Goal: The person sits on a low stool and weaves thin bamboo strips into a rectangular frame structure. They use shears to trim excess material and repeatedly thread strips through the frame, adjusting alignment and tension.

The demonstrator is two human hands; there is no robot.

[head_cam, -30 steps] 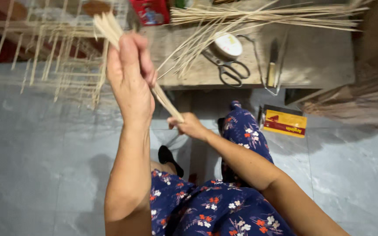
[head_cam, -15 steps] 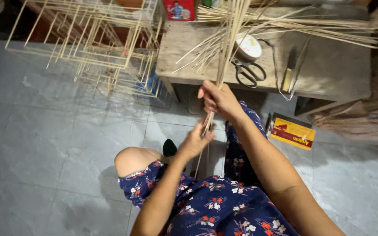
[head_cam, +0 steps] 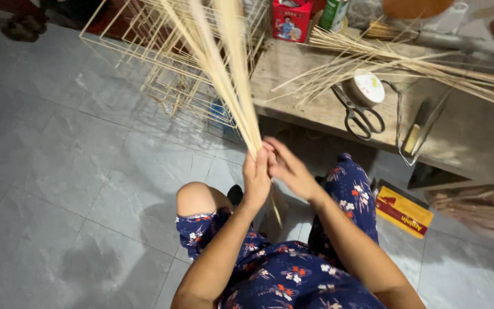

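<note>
Both hands meet above the knees: left hand (head_cam: pixel 256 182) clamps the bamboo strips (head_cam: pixel 232 74) fanning upward, right hand (head_cam: pixel 286 167) pinches beside it. Looks like gathering them; next likely squaring ends, firm grip.

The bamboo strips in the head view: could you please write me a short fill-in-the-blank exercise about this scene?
1. Both hands, the left hand and the right hand, grip one bundle of bamboo strips at its ____ end.
2. The scissors lie on the wooden ____.
3. The floor is covered with grey ____.

Missing words: lower; table; tiles
</note>
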